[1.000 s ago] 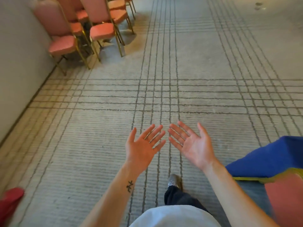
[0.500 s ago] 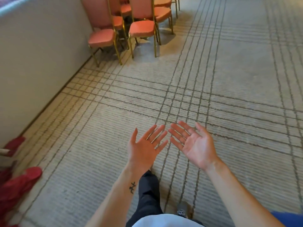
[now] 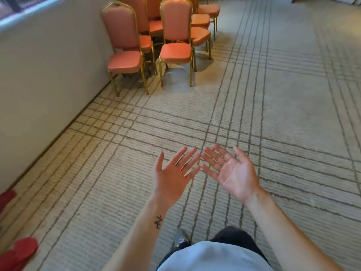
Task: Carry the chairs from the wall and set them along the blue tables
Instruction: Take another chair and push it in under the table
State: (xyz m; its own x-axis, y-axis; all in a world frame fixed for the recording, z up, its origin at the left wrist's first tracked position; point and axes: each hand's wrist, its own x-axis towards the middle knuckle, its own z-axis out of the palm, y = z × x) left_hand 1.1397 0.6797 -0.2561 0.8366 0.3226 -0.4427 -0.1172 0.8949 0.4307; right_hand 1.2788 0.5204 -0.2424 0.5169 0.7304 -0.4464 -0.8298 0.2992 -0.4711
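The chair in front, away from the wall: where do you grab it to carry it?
Probably the chair by its backrest's gold side rails, from the front: the seat faces this way, other chairs crowd behind it, and the left hand and right hand are both empty.

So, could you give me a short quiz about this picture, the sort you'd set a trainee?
1. True or false: the left hand and the right hand are both empty, palms up.
2. Where do the banquet chairs stand? A) clustered on the carpet beside the wall; B) on a blue table; C) in the person's arms.
3. Fill in: the chairs' seats are salmon-pink and their legs are ____.
Key: 1 true; 2 A; 3 gold.
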